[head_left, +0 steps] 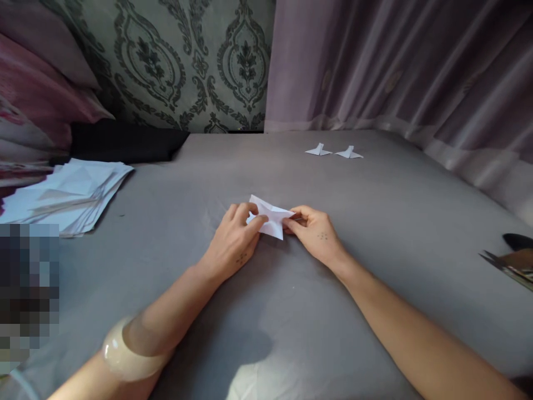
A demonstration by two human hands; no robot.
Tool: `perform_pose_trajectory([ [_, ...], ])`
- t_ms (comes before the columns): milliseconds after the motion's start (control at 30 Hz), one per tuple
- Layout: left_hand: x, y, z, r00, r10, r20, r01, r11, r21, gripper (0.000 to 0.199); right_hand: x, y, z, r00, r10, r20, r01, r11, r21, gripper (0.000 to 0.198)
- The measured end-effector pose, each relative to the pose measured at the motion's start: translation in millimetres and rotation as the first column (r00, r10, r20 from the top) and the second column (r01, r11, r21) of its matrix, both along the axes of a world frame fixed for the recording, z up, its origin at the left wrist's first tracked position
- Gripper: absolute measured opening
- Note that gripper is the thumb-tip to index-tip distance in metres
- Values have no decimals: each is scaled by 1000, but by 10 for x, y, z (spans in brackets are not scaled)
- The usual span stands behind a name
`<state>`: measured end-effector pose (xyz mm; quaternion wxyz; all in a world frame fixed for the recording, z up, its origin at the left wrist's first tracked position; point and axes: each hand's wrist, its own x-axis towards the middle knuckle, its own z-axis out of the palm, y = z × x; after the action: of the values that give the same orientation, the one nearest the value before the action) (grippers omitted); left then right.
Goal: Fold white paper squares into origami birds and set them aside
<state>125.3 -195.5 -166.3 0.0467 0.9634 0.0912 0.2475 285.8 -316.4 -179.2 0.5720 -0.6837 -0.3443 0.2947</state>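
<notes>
Between my two hands, just above the grey cloth, is a small creased sheet of white paper (275, 221) with raised, pointed corners. My left hand (239, 233) grips its left side, the thumb lying across the paper's face and the fingers curled at the edge. On the opposite side my right hand (314, 230) pinches the right corner between thumb and fingers. Part of the paper's left side is hidden behind my left fingers. Farther back on the cloth stand two small folded white paper figures, a left one (318, 150) and a right one (350, 153).
A stack of white paper sheets (79, 189) lies at the left, by a black cloth (129, 141). Scissors (506, 269) rest at the right edge near a brown item. Behind the grey surface (208, 178) are a patterned wall (200, 61) and a mauve curtain (353, 66).
</notes>
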Motion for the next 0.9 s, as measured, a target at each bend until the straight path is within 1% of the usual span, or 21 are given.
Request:
perform_pose_trajectory([
  [33,-2,-3,11,999,-28,-24,30,997,72,24,10,24,-14,997,4,-81,-3,1000,19,17],
  [100,-3,-12,33,995,-75,-67,86,980,181,19,23,72,-24,982,7,-188,0,999,39,20],
  [167,2,-26,50,990,-105,-98,126,962,244,20,28,114,-12,968,29,-247,-17,999,52,19],
  [233,8,-46,63,984,-119,-130,151,949,275,23,30,133,14,965,65,-253,-50,997,63,20],
  [267,10,-58,69,982,-115,-148,153,947,281,24,29,129,29,974,68,-215,-56,997,61,20],
  [300,12,-70,75,981,-103,-167,147,948,282,25,26,114,45,989,49,-137,-43,998,51,21],
  [333,12,-82,81,979,-84,-188,135,951,278,26,21,90,60,1000,11,-18,-11,999,32,21],
  [367,12,-93,87,976,-67,-209,123,954,272,26,12,58,75,992,-32,126,31,999,11,20],
  [400,11,-103,93,972,-54,-231,116,957,265,26,-2,21,89,959,-62,276,68,998,-10,18],
  [433,10,-109,98,967,-49,-251,115,959,257,25,-22,-18,103,912,-62,406,81,996,-32,18],
  [467,8,-112,102,963,-50,-266,119,961,249,25,-46,-57,116,864,-31,502,67,996,-52,19],
  [500,7,-112,104,959,-59,-277,128,963,238,25,-75,-91,129,826,17,564,31,997,-75,21],
  [567,6,-102,99,954,-81,-288,146,966,213,25,-139,-143,152,765,116,633,-47,991,-125,26],
  [633,10,-84,81,957,-93,-273,147,972,183,26,-198,-172,171,706,183,684,-78,980,-182,27],
  [700,16,-67,59,967,-89,-239,126,981,146,24,-240,-183,185,647,221,729,-68,970,-234,25],
  [767,24,-59,43,978,-74,-196,96,990,107,25,-261,-183,191,609,232,758,-42,964,-261,22],
  [900,38,-78,52,991,-21,-129,29,998,62,27,-266,-161,179,589,224,776,12,958,-286,16],
])
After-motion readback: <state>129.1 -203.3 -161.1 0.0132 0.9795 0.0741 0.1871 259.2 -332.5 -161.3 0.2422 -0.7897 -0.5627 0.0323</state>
